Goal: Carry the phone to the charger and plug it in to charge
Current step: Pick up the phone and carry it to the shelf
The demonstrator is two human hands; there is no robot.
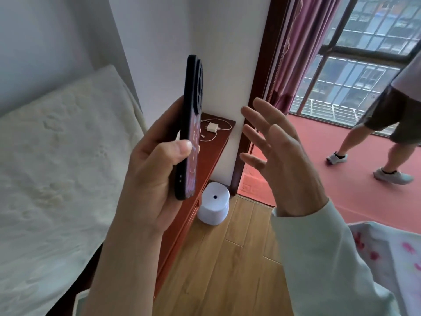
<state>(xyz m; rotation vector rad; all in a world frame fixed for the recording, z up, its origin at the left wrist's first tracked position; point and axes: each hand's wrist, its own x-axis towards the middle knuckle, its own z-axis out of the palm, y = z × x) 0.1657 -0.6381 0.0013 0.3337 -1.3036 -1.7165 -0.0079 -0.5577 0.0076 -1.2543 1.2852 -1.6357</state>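
Room: bedroom with a plank floor; a bed (57, 156) with a cream cover lies along the left, and a white wall corner stands ahead.
Left hand (155, 169): raised, gripping the lower half of the phone, thumb laid on its near edge.
Phone (188, 119): in the air, upright and edge-on to the camera, in a dark case with the lens bump at the top facing right. It is not yet at the charger.
Handling: judged light, rigid and breakable if dropped. The case probably aids grip. Hold by the long edges and keep the bottom port clear.
Right hand (280, 160): empty, fingers spread wide, just beside the phone and not touching it.
Stool (213, 202): white and round, on the floor at the foot of the tabletop.
Tabletop (218, 144): narrow, red-brown, beside the bed.
Charger (212, 128): white plug block lying near the far edge, by the wall.
Cable (225, 127): white, looped round the charger, its free end toward the near side.
Beyond: a second person (387, 124) stands on the red floor by the window.
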